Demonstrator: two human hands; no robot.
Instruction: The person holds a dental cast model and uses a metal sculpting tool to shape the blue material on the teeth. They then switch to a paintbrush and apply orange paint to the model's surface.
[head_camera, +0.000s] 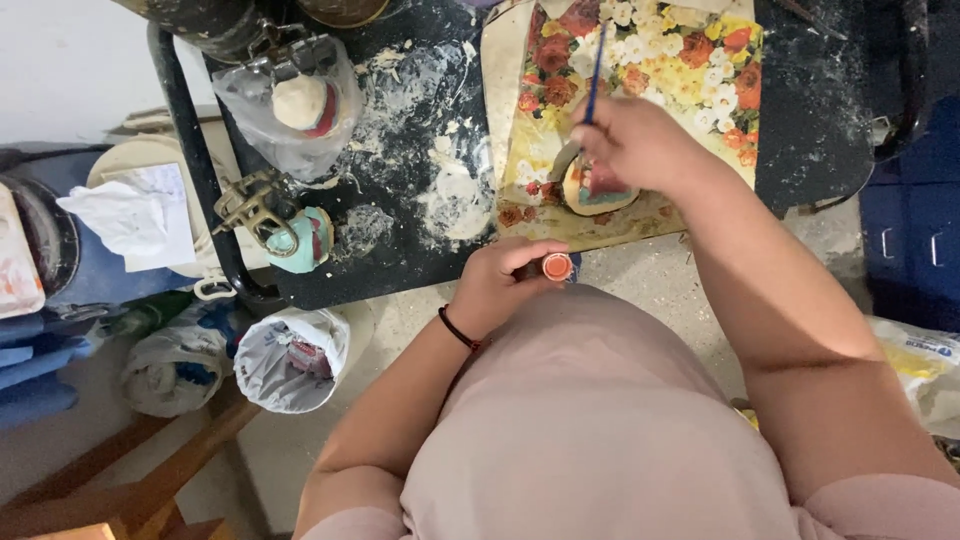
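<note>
Plaster-smeared black bench (400, 200) carries a flowered cloth (650, 60). Near its edge, the left hand (497, 283) grips a small orange-capped paint bottle (556, 267). Farther off, the right hand (640, 145), wrist bent, pinches a thin blue-handled brush (596, 70) over a small round painted piece (598, 188).

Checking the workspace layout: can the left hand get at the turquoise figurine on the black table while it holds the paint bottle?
Probably not freely: the left hand is wrapped around the orange-capped paint bottle. The path to the turquoise figurine looks unobstructed.
</note>
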